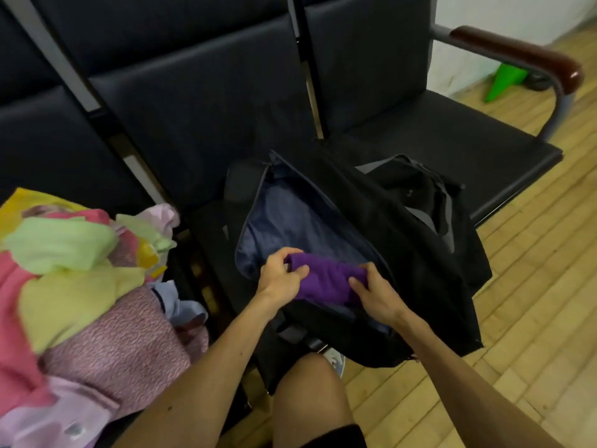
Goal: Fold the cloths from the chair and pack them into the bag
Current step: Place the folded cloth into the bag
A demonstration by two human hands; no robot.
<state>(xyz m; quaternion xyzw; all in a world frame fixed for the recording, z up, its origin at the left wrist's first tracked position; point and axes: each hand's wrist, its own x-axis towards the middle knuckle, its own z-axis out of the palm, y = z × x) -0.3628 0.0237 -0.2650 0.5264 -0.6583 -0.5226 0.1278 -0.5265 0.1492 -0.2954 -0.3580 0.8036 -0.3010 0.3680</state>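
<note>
A folded purple cloth [326, 279] lies at the near rim of the open black bag [403, 240], over its blue-grey lining. My left hand [281, 276] grips the cloth's left end with curled fingers. My right hand [374, 292] grips its right end. The bag rests on the middle black seat [200, 124], its mouth unzipped and gaping. A loose pile of cloths [80, 279], pink, pale green, yellow and lilac, covers the seat at the left.
A row of black chairs runs across the back; the right one [445, 137] has a brown armrest [523, 53]. A green cone [504, 82] stands by the white wall. Wooden floor spreads to the right. My bare knee [310, 399] is below the bag.
</note>
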